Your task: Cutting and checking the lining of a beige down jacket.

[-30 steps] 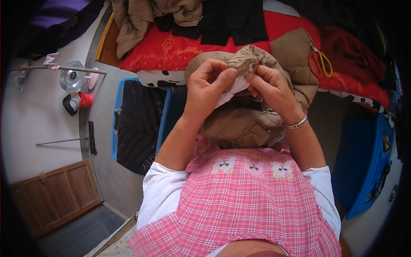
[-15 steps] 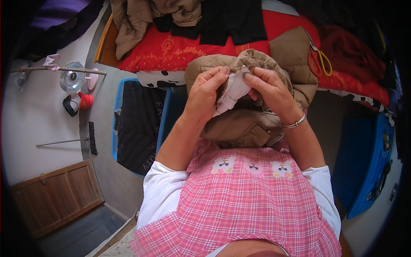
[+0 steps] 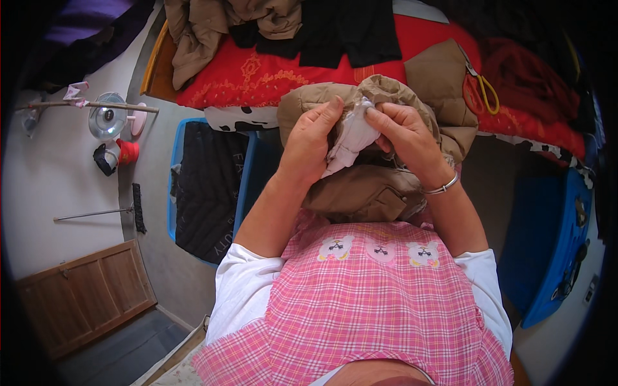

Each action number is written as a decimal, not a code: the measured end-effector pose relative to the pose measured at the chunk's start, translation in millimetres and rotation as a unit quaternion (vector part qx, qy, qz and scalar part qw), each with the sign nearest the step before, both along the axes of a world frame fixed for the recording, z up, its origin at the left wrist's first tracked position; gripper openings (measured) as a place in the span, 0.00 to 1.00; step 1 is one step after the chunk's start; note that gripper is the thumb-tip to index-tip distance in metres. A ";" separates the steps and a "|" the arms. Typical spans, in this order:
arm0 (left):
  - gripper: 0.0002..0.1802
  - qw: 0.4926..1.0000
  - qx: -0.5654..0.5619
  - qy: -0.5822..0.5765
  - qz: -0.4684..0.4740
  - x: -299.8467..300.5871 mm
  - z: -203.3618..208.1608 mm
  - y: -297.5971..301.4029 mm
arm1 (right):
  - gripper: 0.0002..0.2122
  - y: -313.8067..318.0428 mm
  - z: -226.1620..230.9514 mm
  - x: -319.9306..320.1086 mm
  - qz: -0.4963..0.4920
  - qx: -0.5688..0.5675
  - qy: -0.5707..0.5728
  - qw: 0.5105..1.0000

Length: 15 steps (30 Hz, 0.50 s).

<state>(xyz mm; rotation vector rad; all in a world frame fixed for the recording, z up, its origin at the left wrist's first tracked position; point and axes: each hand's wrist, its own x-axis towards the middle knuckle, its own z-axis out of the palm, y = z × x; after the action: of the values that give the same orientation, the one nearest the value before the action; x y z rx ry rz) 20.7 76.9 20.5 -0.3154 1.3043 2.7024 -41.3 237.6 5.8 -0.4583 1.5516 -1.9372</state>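
A brown padded jacket is bunched in front of my chest, and a strip of white cloth shows in its opening. My right hand pinches the upper end of the white cloth between thumb and fingers; the cloth is gathered there. Just left of the cloth, my left hand is closed, its thumb up against the bent fingers. Whatever the left fingertips grip is too small or hidden to name. Part of the jacket lies beyond both hands, against the red bedspread.
Scissors with orange and yellow handles lie on brown cloth at the right. A blue bin holding a dark quilted garment stands left, and a blue table right. Black clothing covers part of the bed. A fan stands far left.
My left thumb and fingertips have come slightly away from the top of the white cloth. The cloth's upper end is more crumpled at my right hand, which has barely moved.
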 end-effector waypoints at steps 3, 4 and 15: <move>0.17 0.995 -0.093 0.015 0.010 -0.9 -3.2 1.9 | 0.15 0.0 -1.5 -0.1 0.003 -0.004 0.003 1.000; 0.17 0.987 -0.158 0.028 0.012 -0.9 -6.2 1.2 | 0.15 -0.1 -1.4 -0.1 0.003 0.005 0.013 1.000; 0.13 0.990 -0.139 0.008 0.031 -4.7 -16.2 11.8 | 0.12 37.1 -2.1 -15.9 0.003 0.018 0.079 0.997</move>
<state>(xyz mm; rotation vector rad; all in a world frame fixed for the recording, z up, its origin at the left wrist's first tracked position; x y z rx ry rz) 16.0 88.7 4.3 -0.3659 1.7050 2.5750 -57.1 274.7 3.7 -0.6131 1.6799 -1.9047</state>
